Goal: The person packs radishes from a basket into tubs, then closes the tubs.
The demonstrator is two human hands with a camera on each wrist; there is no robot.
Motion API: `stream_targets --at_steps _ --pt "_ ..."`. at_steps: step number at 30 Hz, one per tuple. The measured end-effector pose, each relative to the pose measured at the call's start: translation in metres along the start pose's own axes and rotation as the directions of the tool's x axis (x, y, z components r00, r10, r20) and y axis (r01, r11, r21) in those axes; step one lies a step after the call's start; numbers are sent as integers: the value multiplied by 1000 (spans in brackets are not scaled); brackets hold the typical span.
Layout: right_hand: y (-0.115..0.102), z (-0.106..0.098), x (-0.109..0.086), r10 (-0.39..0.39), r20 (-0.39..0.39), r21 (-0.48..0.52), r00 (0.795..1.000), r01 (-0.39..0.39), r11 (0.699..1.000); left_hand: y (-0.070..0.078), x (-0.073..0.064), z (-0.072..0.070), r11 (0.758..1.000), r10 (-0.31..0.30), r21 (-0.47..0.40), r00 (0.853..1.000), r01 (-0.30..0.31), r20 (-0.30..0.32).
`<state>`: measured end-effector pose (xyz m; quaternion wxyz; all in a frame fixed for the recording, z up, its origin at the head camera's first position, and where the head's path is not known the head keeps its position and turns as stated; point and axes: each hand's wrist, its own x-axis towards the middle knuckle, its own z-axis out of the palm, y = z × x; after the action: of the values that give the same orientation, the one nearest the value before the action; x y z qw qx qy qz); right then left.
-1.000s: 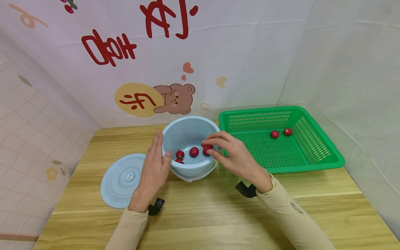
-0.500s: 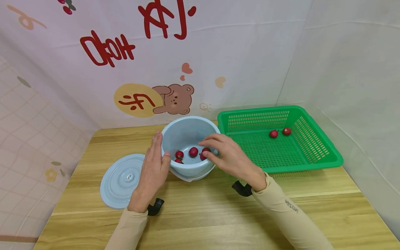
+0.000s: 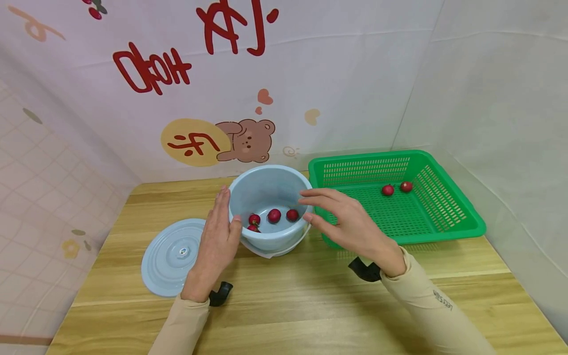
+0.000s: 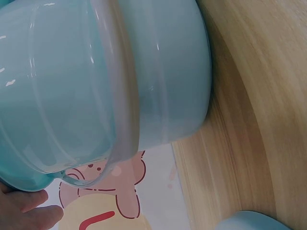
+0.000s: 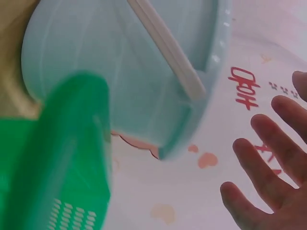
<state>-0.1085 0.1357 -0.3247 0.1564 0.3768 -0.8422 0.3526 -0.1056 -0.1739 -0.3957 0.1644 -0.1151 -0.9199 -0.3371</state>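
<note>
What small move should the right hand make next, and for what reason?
Probably the right hand should go over the green basket and pinch the nearer red radish. It looks open and holds nothing beside the blue bucket, where four radishes already lie. Two are in the basket, and the left hand rests against the bucket.

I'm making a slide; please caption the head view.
Left hand rests against a blue bucket holding four red radishes, empty right hand at its rim, green basket with two more alongside.
</note>
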Motion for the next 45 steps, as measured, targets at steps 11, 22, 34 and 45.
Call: stream_targets --at_steps 11,22,34,45 --pt "13 -51 -8 -46 -68 -58 997 42 997 1 -1 -1 1000 -7 2 1000 7 10" --pt "42 -87 -16 68 -83 -149 994 -80 986 1 0 -1 1000 -5 -2 1000 5 12" --pt "82 -112 -18 253 101 -109 962 -243 964 0 0 -1 1000 -8 -5 1000 8 21" --pt "120 -126 -18 531 192 -69 825 -528 846 -1 0 0 1000 -13 -2 1000 13 23"
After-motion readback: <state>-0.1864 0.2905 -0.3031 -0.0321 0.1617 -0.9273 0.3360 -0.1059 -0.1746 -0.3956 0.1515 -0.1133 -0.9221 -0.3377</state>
